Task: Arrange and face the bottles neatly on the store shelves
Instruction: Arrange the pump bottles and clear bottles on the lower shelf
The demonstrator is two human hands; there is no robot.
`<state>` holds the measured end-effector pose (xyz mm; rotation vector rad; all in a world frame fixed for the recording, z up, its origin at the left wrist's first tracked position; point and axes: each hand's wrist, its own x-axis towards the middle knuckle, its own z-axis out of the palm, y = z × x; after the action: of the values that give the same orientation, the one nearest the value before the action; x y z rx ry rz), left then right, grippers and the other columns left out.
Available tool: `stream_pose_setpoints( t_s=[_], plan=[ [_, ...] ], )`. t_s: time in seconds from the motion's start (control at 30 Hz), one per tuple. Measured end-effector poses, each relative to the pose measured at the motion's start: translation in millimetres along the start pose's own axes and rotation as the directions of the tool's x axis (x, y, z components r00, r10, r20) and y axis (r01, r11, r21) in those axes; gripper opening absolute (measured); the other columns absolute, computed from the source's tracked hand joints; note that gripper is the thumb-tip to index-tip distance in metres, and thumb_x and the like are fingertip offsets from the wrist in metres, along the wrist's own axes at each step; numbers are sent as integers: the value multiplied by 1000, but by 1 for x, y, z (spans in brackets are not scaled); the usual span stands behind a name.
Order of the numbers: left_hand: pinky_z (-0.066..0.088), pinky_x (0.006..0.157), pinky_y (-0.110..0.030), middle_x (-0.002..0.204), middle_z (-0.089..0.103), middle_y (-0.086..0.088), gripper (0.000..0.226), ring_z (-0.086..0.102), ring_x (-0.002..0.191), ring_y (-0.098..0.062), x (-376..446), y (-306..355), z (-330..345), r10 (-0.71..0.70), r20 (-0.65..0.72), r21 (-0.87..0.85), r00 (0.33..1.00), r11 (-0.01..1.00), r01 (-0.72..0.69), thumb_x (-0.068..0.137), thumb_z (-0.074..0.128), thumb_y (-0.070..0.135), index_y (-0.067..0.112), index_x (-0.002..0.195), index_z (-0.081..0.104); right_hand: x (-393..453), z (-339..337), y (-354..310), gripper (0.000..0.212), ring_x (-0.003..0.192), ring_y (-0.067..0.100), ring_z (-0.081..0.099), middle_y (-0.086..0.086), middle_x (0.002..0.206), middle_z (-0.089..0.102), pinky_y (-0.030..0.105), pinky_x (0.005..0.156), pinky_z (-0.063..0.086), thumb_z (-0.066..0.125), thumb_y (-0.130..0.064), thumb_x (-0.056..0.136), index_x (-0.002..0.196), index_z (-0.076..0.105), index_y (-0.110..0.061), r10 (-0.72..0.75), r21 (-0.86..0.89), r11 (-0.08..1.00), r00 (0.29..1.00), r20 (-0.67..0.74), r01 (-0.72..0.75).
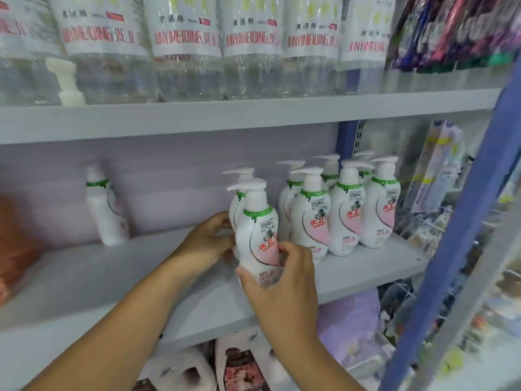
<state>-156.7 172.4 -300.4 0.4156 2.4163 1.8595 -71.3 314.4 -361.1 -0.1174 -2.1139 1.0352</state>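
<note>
You had both hands clamped on the pump bottle (255, 235) at frame centre, right hand (284, 283) low, left hand (205, 244) behind; likely slippery, top-heavy plastic.

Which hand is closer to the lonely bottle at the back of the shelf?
Left. The left hand is nearer the lone bottle, which stands to its left by the back wall. The right hand is farther right, holding the front bottle.

A: What's on your arms?
B: Nothing. Your left forearm (118, 314) and right forearm (304, 348) are bare, no sleeves in view. Left hand (207, 242) and right hand (284, 283): no gloves, rings, watch.
</note>
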Motion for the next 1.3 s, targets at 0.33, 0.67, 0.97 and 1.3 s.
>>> stream_pose_setpoints(
  t_s=[0.33,0.67,0.97,1.3],
  plan=[
    [53,100,-54,126,72,4,43,68,117,-32,21,-4,3,-18,72,-82,997,996,24,92,66,0,21,130,66,7,18,-4,79,102,25,60,-15,108,36,40,81,51,84,-60,62,125,47,-29,47,-93,993,980,-195,-66],
    [57,97,-39,119,75,10,31,71,112,-17,16,-4,12,7,35,-151,999,989,-1,99,64,15,29,126,67,12,27,-4,85,103,26,59,-4,117,49,40,80,49,82,-65,64,131,51,-23,125,-174,972,977,-175,-156],
    [45,95,-25,127,53,17,52,53,117,-5,-53,-2,73,94,-482,132,871,991,-34,83,76,48,33,126,51,67,-122,91,43,115,12,57,-12,123,46,40,100,50,66,-42,93,130,51,-28,67,243,969,994,-84,-44],
    [46,99,-27,129,61,12,56,58,120,-10,-51,-9,105,30,-539,182,841,980,81,86,81,32,24,134,54,163,-131,184,86,130,18,54,-13,141,55,53,109,45,71,-69,65,142,40,-45,126,121,977,931,343,-176]
  ],
)
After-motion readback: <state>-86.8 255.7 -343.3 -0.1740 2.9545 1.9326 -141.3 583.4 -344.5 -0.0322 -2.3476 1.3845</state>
